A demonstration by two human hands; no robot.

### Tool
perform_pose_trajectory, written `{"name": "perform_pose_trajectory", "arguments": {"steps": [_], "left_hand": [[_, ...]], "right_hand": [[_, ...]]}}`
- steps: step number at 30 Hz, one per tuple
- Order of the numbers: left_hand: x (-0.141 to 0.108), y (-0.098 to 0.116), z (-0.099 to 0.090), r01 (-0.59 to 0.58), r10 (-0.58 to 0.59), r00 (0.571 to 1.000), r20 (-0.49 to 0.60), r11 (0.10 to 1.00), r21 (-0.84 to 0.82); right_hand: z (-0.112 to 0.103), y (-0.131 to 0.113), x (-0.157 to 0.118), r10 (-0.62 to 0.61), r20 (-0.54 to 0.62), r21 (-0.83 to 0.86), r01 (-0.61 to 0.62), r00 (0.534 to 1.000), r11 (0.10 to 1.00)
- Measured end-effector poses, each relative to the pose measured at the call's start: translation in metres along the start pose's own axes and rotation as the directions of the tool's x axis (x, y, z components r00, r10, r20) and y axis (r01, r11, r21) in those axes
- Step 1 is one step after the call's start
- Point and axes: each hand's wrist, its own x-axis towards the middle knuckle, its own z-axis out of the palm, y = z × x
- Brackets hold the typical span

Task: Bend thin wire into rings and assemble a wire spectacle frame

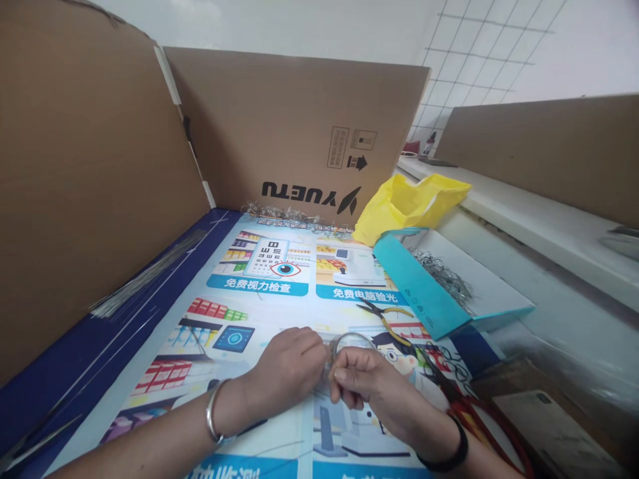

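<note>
My left hand (292, 366), with a silver bangle at the wrist, is closed, its fingertips turned toward the right hand. Facing it, my right hand (367, 379), with a black band at the wrist, is pinched shut. Between the two sets of fingers is a thin, shiny wire loop (355, 335) that curves up behind the right fingers. Its lower part and the exact grip are hidden by my fingers. Both hands are just above the printed sheet (269, 432). Pliers with yellow handles (387, 319) lie beyond my right hand.
A bundle of straight wires (150, 276) lies at left beside the cardboard wall (90, 166). Small wire pieces (289, 214) line the back. A teal box (419, 286) holds tangled wire, near a yellow bag (409, 203). Red-handled scissors (479, 426) and black rings (449, 362) are at right.
</note>
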Motion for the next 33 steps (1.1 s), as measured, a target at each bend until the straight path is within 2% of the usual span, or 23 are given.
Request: {"name": "perform_pose_trajectory", "arguments": {"steps": [2,5,8,10,12,14,17,19,21,25,33], "left_hand": [[0.000,-0.001,-0.001,-0.019,0.019,1.000,-0.019,1.000,0.023],[0.000,-0.001,-0.001,0.027,-0.028,0.998,-0.049,1.000,-0.005],[0.002,0.000,-0.001,0.120,-0.129,0.991,-0.045,0.979,-0.164],[0.005,0.002,-0.003,0.233,-0.240,0.970,0.020,0.913,-0.335],[0.009,0.004,-0.007,0.385,-0.368,0.919,0.142,0.757,-0.528],[0.013,0.005,-0.012,0.496,-0.428,0.857,0.287,0.534,-0.685],[0.016,0.003,-0.019,0.556,-0.370,0.812,0.452,0.251,-0.793],[0.017,0.001,-0.021,0.564,-0.318,0.802,0.505,0.129,-0.815],[0.016,-0.001,-0.021,0.554,-0.295,0.804,0.517,0.053,-0.831],[0.015,-0.004,-0.018,0.524,-0.294,0.814,0.501,0.001,-0.852],[0.014,-0.006,-0.017,0.539,-0.241,0.817,0.524,-0.003,-0.842]], "right_hand": [[-0.001,-0.001,0.000,-0.001,-0.012,-0.028,0.001,1.000,1.000],[-0.002,-0.003,0.001,-0.012,-0.064,-0.081,0.006,0.998,0.997],[-0.003,-0.003,0.001,-0.043,-0.108,-0.120,0.030,0.993,0.992],[-0.002,-0.003,0.001,-0.060,-0.124,-0.143,0.042,0.991,0.989],[-0.002,-0.004,0.001,-0.070,-0.139,-0.153,0.049,0.988,0.987],[-0.002,-0.006,0.001,-0.082,-0.153,-0.142,0.060,0.985,0.988],[-0.003,-0.007,0.002,-0.104,-0.157,-0.125,0.085,0.982,0.989],[-0.004,-0.006,0.002,-0.114,-0.159,-0.125,0.095,0.981,0.988],[-0.006,-0.005,0.003,-0.115,-0.162,-0.111,0.098,0.980,0.989],[-0.007,-0.004,0.003,-0.084,-0.158,-0.050,0.077,0.984,0.996],[-0.008,-0.001,0.003,-0.048,-0.143,0.072,0.058,0.989,0.996]]}}
